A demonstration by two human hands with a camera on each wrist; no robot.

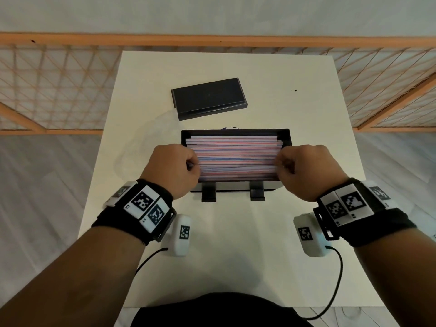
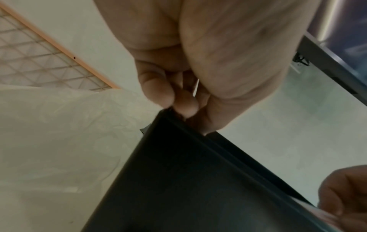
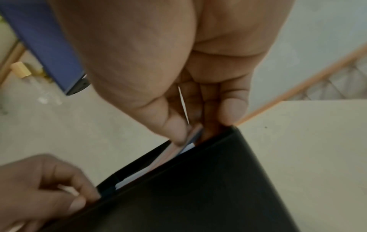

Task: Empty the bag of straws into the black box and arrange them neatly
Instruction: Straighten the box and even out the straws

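Observation:
An open black box (image 1: 236, 131) sits mid-table, filled with pink, blue and white striped straws (image 1: 236, 158) lying lengthwise, left to right. At the bundle's left end my left hand (image 1: 193, 165) has its fingers curled around the straw tips. The right hand (image 1: 282, 164) does the same at the right end. In the right wrist view, thumb and fingers of that hand (image 3: 194, 131) pinch straw ends (image 3: 170, 155) just inside the box wall (image 3: 198, 188). Seen from the left wrist, the left hand (image 2: 184, 108) is curled at the corner of the box (image 2: 198, 180).
The black lid (image 1: 208, 97) lies behind the box, slightly turned. Crumpled clear plastic (image 1: 144, 140) lies left of the box. Two black clasps (image 1: 208, 192) stick out from the box's front. A wooden lattice fence (image 1: 59, 90) surrounds the white table (image 1: 236, 244).

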